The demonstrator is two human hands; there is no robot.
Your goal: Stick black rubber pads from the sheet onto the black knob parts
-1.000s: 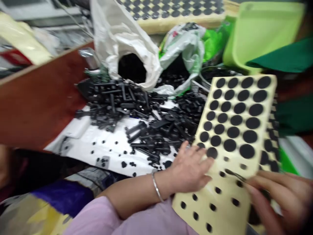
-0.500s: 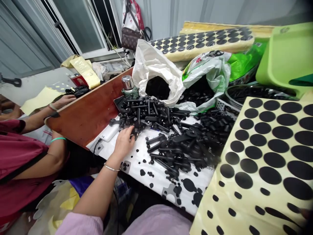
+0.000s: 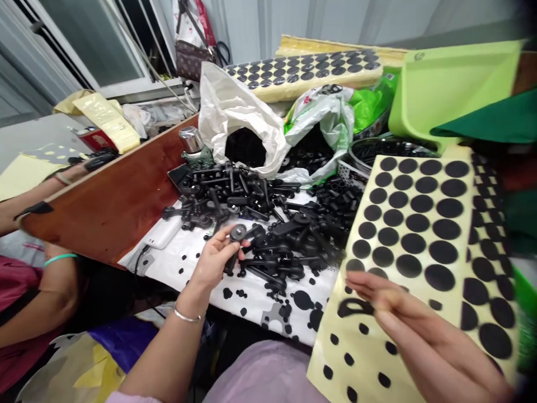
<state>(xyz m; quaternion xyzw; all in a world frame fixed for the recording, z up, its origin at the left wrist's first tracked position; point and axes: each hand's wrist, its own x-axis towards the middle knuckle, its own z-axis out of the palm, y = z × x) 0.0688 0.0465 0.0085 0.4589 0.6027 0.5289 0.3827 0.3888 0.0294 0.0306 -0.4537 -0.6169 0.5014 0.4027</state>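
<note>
My left hand [image 3: 216, 257] is closed around a black plastic part with a round, disc-shaped head [image 3: 238, 233], held just above the table's near side. My right hand [image 3: 415, 324] hovers over a yellow sheet of round black stickers [image 3: 381, 229], thumb and fingers pinched together. Whatever may be between those fingertips is too small to make out. Beyond my left hand lies a heap of black plastic handle-like parts [image 3: 235, 190]. More such parts [image 3: 289, 235] are piled between that hand and the sheet.
Behind the heap stand an open white bag [image 3: 213, 101] and a steel-capped flask [image 3: 191, 140]. A white power bank [image 3: 161, 234] lies by the reddish board [image 3: 104, 201]. At back right is a light-green scoop-like bin [image 3: 453, 84]. A co-worker's arm [image 3: 59, 280] is at left.
My left hand has come back from the heap, now holding a black part. My right hand has entered over the sticker sheet. The view has turned to the right.
</note>
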